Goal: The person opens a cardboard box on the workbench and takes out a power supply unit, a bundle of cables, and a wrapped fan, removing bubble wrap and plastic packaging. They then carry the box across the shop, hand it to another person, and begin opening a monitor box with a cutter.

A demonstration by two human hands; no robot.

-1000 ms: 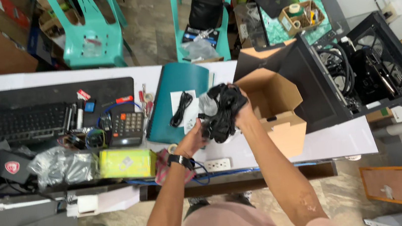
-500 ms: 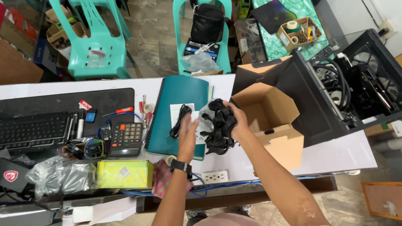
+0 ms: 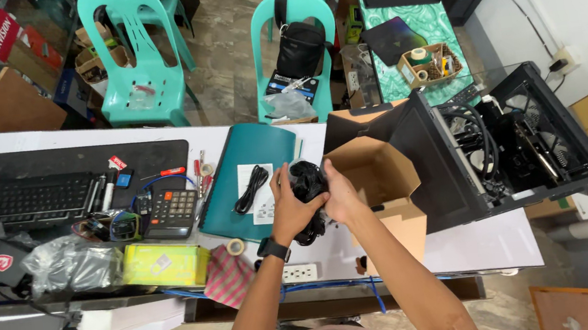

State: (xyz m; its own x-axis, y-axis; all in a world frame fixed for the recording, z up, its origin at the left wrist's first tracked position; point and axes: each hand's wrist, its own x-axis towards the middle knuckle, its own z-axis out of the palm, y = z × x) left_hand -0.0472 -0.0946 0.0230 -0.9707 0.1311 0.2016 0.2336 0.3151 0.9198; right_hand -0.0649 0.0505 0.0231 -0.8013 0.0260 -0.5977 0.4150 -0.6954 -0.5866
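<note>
Both hands meet over the near edge of the table [image 3: 492, 246]. The left hand [image 3: 290, 213] is closed around the near side of a black cable bundle [image 3: 307, 185], and the right hand [image 3: 341, 198] clasps it from three o'clock, so the bundle sits pinched between the palms, just above the table top. Loose loops hang out below the fingers at six o'clock. To handle this well, I judge the hands should gather those stray loops in before shifting the grip, or they may snag. At three o'clock, touching the right hand's far side, stands an open cardboard box [image 3: 375, 178]. Beyond it at three o'clock lies an open black computer case [image 3: 510, 142]. At nine o'clock a teal folder [image 3: 228, 194] carries a smaller coiled black cord [image 3: 251, 189].
</note>
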